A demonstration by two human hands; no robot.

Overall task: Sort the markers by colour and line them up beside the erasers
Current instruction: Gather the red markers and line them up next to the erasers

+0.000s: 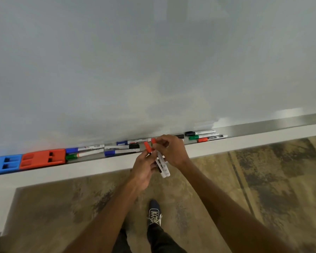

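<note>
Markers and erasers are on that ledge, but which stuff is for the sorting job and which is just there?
For the job:
red markers, held by left hand and right hand
markers on the tray
right-end markers
blue eraser
red eraser
tray

Just there:
whiteboard
floor
shoe

Both bare forearms reached forward and converged. The left hand point(144, 166) curled its fingers point(147, 156) closed in a grip; the right hand point(171, 150), just beside them, pinched with bent fingers point(160, 143).
</note>
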